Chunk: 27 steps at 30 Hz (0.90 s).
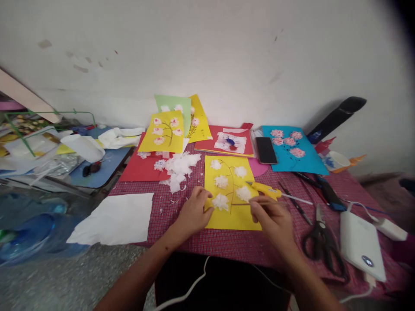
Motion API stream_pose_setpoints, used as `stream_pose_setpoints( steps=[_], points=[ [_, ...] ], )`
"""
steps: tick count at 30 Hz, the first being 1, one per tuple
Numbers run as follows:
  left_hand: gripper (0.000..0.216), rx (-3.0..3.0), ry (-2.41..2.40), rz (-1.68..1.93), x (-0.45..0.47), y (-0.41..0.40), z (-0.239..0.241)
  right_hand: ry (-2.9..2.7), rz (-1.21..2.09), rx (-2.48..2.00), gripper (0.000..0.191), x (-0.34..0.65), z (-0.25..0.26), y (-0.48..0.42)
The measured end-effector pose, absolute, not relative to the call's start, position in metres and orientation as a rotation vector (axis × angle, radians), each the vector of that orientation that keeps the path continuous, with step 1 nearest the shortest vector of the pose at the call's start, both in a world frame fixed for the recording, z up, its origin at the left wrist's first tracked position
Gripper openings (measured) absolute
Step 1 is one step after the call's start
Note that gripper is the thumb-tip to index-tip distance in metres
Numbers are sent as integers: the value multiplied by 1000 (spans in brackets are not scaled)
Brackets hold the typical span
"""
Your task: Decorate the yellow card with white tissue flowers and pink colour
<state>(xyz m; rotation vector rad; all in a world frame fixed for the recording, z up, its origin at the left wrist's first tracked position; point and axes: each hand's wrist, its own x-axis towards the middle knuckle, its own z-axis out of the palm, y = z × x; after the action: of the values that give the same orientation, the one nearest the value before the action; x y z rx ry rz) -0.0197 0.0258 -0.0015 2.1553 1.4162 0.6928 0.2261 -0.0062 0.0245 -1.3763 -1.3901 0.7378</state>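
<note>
Right hand [275, 220] holds thin stick [241, 204] — over yellow paper [240, 221] (with white tufts [221, 181]).

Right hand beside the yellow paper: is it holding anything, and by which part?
The right hand holds a thin brown stick partway along, between thumb and fingers; one end points left over the yellow paper.

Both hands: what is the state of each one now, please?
Left hand: partly open, at the left edge of the nearest yellow sheet.
Right hand: closed, pinching a thin brown stick.
</note>
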Motion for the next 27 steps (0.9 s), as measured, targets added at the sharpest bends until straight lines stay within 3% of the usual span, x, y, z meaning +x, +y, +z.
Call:
stream_pose_setpoints(
  steps=[7,27],
  points=[
    [18,2321,1474,531,-29,31,0,-1007,859,-1398,21,243,-34,-42],
    [20,2297,1464,432,-32,22,1,-1240,853,-1535,17,243,-26,-41]
  ],
)
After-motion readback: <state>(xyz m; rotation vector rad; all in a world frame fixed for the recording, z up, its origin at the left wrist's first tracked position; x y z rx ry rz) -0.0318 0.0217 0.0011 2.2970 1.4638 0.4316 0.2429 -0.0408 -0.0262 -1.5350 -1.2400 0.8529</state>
